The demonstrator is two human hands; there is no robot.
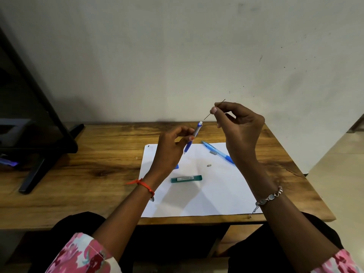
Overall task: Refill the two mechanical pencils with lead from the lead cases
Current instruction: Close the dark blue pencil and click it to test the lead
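The left hand (pixel 171 148) is raised above the far-left part of the white sheet (pixel 212 196), pinching a blue-and-grey mechanical pencil (pixel 194 135) between thumb and fingers. The pencil is held tilted, white top end up and toward the right; its tip is partly hidden behind the fingers. The right hand (pixel 239 131) is higher, over the sheet's far-right corner, thumb and forefinger closed on a thin lead (pixel 207 116) — a dark hairline that sticks out on both sides of the fingertips, its lower end near the pencil's top but apart from it.

A second, light blue pencil (pixel 216 151) lies slantwise by the sheet's far edge, its lower end covered by the right wrist. A small grey piece (pixel 212 153) rests against it and another (pixel 209 165) lies near it on the paper; what they are is too small to tell. A green lead case (pixel 186 178) lies flat mid-sheet. A blue scrap (pixel 176 166) peeks out from behind the left hand — mostly hidden. The wooden table (pixel 88 174) carries a dark stand (pixel 49 138) at its left edge, cut off by the frame.
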